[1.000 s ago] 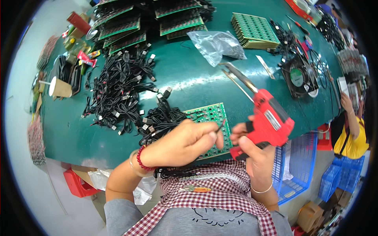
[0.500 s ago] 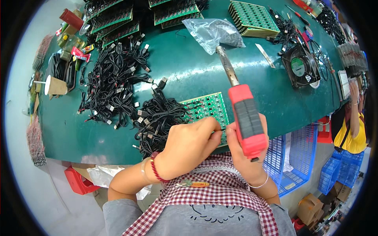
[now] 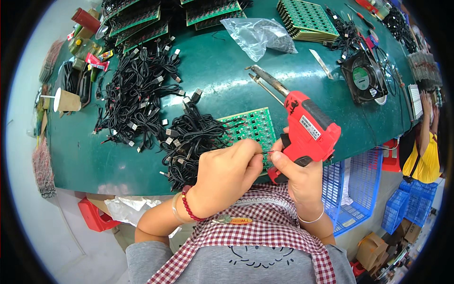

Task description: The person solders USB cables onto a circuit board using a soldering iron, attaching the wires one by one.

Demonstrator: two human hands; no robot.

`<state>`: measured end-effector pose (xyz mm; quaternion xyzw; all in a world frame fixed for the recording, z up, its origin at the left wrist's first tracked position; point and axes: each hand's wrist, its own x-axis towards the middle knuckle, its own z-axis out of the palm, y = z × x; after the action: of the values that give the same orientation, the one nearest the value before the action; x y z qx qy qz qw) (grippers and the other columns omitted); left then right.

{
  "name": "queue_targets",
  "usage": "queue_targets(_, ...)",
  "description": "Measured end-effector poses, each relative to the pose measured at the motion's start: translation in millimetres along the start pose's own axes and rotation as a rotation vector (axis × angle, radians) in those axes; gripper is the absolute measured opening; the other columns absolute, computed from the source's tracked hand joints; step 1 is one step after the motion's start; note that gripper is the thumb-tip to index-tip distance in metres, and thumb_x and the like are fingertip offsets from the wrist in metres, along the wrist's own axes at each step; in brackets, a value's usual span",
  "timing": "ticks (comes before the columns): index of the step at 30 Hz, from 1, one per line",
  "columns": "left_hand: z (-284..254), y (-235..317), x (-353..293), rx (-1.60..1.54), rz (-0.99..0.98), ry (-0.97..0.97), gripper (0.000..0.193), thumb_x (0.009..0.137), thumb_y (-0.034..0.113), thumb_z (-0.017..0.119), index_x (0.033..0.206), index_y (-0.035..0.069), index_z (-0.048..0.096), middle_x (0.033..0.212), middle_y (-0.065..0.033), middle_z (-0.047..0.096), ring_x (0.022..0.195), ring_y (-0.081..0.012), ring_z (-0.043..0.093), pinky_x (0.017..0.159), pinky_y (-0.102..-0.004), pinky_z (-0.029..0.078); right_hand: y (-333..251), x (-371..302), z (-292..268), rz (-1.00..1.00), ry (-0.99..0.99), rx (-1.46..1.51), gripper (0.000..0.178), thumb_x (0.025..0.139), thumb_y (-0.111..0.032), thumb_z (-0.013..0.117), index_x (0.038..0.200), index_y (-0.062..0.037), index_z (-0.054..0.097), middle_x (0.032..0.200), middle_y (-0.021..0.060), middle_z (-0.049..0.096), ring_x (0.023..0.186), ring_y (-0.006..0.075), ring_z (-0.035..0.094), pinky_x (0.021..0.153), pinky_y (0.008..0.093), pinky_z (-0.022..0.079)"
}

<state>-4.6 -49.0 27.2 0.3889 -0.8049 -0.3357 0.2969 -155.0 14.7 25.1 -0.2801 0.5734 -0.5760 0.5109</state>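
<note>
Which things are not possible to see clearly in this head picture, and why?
In the head view:
Circuit board: near-left corner hidden by the left hand.
Soldering gun: handle partly hidden by the right hand.
Stacked boards: cut off by the upper edge.
Clear bag: contents unclear through wrinkled plastic.

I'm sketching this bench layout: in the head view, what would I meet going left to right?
Paper cup, big pile of black cables, left hand, right hand holding the red soldering gun, black fan, co-worker's yellow top.
</note>
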Motion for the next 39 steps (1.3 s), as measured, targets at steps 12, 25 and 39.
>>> queue_targets(12,2,2,3,0.155,0.187,0.037,0.016,0.070,-0.003,0.068,0.077,0.004,0.056,0.071,-0.0054,0.056,0.051,-0.0201,0.057,0.045,-0.0297,0.044,-4,-2,5,-0.021,-0.013,-0.052,0.012,0.083,0.000,0.065,0.095,-0.0014,0.061,0.081,-0.0002,0.060,0.072,0.0069,0.055,0.063,0.0231,0.045)
queue_targets(25,-13,0,22,0.446,0.148,0.116,0.009,0.072,0.004,0.068,0.077,0.007,0.060,0.074,-0.0038,0.054,0.057,-0.0194,0.057,0.047,-0.0310,0.044,-4,-3,-5,-0.109,0.117,-0.018,0.024,0.087,-0.002,0.061,0.110,0.0011,0.055,0.083,0.0027,0.061,0.074,0.0094,0.057,0.066,0.0248,0.046)
queue_targets(39,30,-47,13,0.623,0.054,-0.071,0.012,0.077,0.009,0.065,0.080,0.004,0.055,0.081,-0.0088,0.053,0.079,-0.0242,0.060,0.059,-0.0336,0.051,38,-50,-90,-0.047,0.116,0.000,0.033,0.094,-0.017,0.054,0.120,0.0018,0.046,0.061,0.0050,0.047,0.049,0.0121,0.044,0.048,0.0278,0.039)
